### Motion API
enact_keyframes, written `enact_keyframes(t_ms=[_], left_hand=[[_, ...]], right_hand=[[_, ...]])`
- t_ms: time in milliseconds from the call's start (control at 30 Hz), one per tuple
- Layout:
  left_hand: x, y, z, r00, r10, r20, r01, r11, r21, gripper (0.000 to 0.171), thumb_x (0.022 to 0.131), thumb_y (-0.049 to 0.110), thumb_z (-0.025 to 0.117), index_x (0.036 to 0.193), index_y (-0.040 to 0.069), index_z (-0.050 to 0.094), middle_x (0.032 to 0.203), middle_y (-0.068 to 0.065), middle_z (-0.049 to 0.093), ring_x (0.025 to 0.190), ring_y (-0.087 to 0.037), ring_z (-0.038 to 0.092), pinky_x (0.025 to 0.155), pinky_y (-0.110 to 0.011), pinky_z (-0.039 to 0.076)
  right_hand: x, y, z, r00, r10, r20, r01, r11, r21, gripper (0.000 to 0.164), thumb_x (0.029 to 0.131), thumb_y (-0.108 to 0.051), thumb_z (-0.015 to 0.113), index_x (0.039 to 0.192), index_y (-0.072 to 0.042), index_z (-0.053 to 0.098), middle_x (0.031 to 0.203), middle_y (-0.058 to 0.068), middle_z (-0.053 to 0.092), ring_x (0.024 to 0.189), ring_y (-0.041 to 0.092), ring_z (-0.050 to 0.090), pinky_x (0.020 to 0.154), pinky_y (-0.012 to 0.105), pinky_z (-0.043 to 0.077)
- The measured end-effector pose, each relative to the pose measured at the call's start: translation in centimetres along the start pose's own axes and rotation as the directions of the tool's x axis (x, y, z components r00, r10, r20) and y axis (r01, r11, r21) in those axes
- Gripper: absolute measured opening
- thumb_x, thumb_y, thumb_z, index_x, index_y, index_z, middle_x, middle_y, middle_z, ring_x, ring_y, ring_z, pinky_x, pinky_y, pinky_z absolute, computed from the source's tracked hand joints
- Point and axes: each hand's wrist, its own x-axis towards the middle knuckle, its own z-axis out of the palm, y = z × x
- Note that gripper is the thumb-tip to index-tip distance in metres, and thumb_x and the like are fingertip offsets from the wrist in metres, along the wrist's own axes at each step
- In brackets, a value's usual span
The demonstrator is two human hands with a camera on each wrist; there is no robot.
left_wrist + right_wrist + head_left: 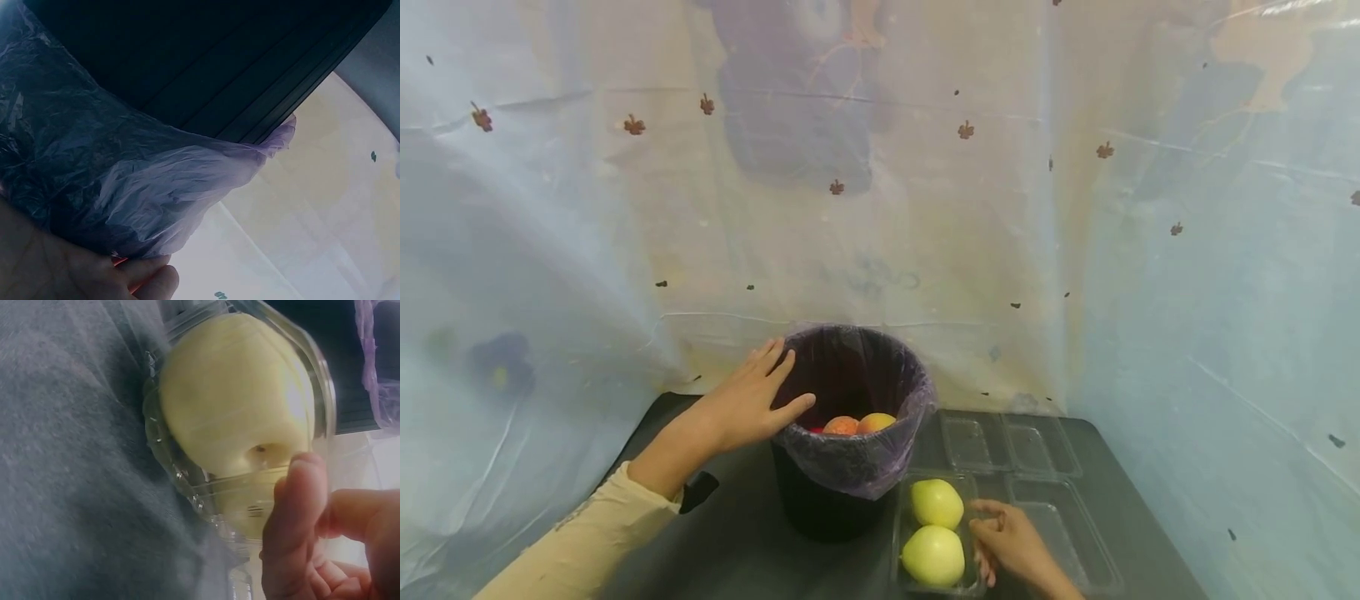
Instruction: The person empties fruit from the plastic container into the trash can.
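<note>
My left hand (737,412) rests on the left rim of a black bin (820,492), fingers straight and spread. A thin purple plastic bag (857,467) lines the bin and folds over its rim; in the left wrist view the bag (162,181) hangs beside my palm. Two yellow-green pears (937,503) lie one behind the other in a clear plastic tray (897,550). At that tray's right edge is my right hand (1011,542), fingers curled. Its thumb and finger pinch the rim in the right wrist view, close beside a pear (234,394).
Inside the bin lie an orange-red fruit (841,426), a yellow-orange fruit (877,423) and something red. More clear trays (1037,446) stand at the right of the dark table (1138,517). A patterned plastic sheet (880,250) hangs behind and along the sides.
</note>
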Motion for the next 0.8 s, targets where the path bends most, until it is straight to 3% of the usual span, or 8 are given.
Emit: enact_keyframes(t_ms=[233,600,800], left_hand=[[-0.1,0.1,-0.2,1.0,0.005,-0.001,-0.005,1.0,0.006,0.096,0.107,0.068,0.046,0.168,-0.004,0.026,0.177,-0.027,0.01,0.164,-0.049,0.006,0.13,-0.066,0.007],[0.0,-0.2,0.1,1.0,0.008,-0.005,-0.007,1.0,0.018,0.097,0.107,0.07,0.044,0.168,-0.003,0.026,0.177,-0.026,0.009,0.164,-0.048,0.006,0.131,-0.065,0.007],[0.0,-0.2,0.2,1.0,0.006,-0.008,-0.006,1.0,0.013,0.097,0.107,0.07,0.044,0.168,-0.004,0.026,0.178,-0.026,0.009,0.164,-0.047,0.006,0.131,-0.065,0.007]], right_hand=[[-0.3,-1.1,-1.6,0.999,-0.019,-0.041,0.017,0.999,-0.046,0.054,0.108,-0.006,0.061,0.149,0.023,0.041,0.066,0.015,0.07,0.045,0.018,0.067,0.048,0.047,0.062],[-0.9,-3.4,-4.4,0.991,0.044,-0.128,-0.054,0.996,-0.071,0.057,0.109,-0.012,0.063,0.154,0.016,0.043,0.069,0.017,0.069,0.047,0.023,0.067,0.049,0.045,0.063],[-1.0,-4.8,-6.0,0.983,0.04,-0.177,-0.057,0.994,-0.096,0.061,0.108,-0.016,0.065,0.156,0.014,0.041,0.07,0.016,0.068,0.048,0.024,0.066,0.048,0.042,0.061]])
